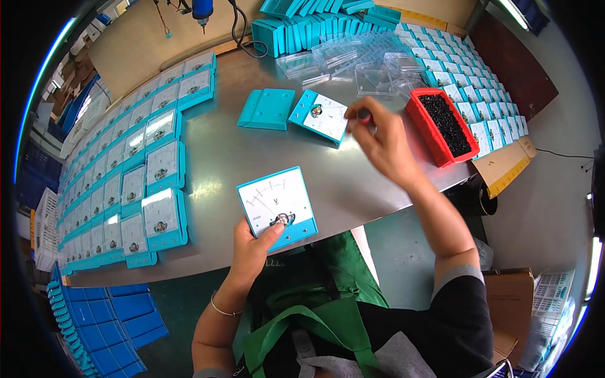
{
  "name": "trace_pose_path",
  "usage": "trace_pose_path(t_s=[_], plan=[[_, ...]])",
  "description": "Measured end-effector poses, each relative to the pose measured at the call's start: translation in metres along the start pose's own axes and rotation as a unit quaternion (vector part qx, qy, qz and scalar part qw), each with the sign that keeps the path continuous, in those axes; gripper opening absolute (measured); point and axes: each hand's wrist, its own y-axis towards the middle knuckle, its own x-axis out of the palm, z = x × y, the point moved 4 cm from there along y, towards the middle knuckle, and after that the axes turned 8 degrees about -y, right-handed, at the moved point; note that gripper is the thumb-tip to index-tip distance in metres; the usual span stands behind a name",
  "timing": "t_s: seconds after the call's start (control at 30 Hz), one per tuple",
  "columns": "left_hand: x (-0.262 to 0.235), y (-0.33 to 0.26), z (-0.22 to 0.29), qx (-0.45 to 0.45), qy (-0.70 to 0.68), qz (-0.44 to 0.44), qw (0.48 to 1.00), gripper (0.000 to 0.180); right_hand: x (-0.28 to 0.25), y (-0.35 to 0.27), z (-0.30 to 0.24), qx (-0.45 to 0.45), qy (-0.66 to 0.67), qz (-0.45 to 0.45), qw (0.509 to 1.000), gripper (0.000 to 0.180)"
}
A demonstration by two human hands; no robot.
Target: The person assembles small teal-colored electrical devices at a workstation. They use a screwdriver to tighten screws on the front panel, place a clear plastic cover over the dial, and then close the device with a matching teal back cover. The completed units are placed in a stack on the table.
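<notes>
On the steel table (208,157), near its front edge, the left hand (252,249) grips a teal panel meter (277,206), thumb on its lower part. Farther back, the right hand (381,142) pinches a small screwdriver (364,116) beside a second meter (320,115) and a red screw bin (421,113).

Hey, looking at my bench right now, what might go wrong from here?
1. The meter is held by the left hand right at the table edge; it might slip off.
2. The right hand moves beside the red bin of black screws, which sits near the table's edge; a bump may spill it.
</notes>
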Motion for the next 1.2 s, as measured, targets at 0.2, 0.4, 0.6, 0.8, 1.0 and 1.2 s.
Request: trace_pose_path(t_s=[0.2, 0.4, 0.6, 0.8, 1.0, 1.2], plan=[[-0.002, 0.004, -0.003, 0.041, 0.018, -0.047, 0.998, 0.032, 0.005, 0.038, 0.161, 0.079, -0.431, -0.018, 0.899, 0.012], [-0.006, 0.001, -0.002, 0.027, 0.011, -0.066, 0.997, 0.033, 0.010, 0.006, 0.142, 0.086, -0.443, -0.062, 0.890, 0.007], [0.002, -0.008, 0.004, 0.044, 0.063, -0.166, 0.983, 0.030, -0.005, -0.064, 0.030, 0.287, 0.206, -0.101, 0.930, 0.010], [0.008, -0.029, 0.002, 0.021, 0.138, -0.211, 0.967, 0.032, 0.027, -0.102, 0.007, 0.310, 0.230, -0.214, 0.897, 0.019], [0.042, -0.039, 0.004, 0.151, 0.391, -0.273, 0.866, 0.037, -0.060, -0.079, 0.045, 0.072, -0.201, 0.034, 0.976, 0.008], [0.038, -0.034, -0.015, 0.113, 0.460, -0.291, 0.831, 0.035, -0.132, -0.067, 0.165, 0.207, -0.420, -0.010, 0.883, 0.012]])
